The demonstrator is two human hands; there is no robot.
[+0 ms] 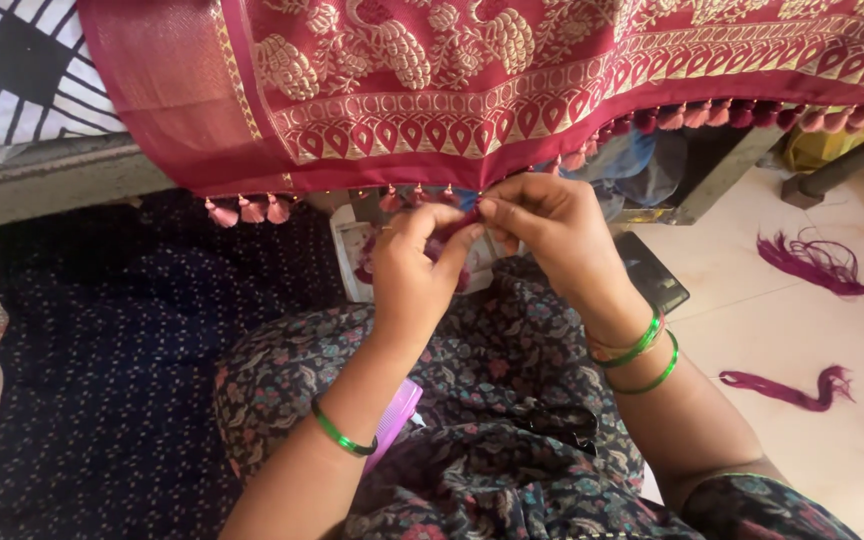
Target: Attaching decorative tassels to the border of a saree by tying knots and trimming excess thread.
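Your lap, draped in dark floral cloth (492,400), lies closest, with a pink comb-like piece (395,420) tucked beside your left forearm. Above it, your left hand (414,275) and right hand (552,235) meet just under the hem of the maroon sari (432,90) with its gold woven border. Both hands are pinched shut on a tuft of maroon thread (457,225) at the sari's edge, fingertips touching. A row of small tassels (247,210) hangs along that hem on either side of your hands. Green bangles (642,355) sit on your right wrist, one on your left. On the pale floor to your right lie two loose bundles of maroon thread (792,390), well apart from your hands.
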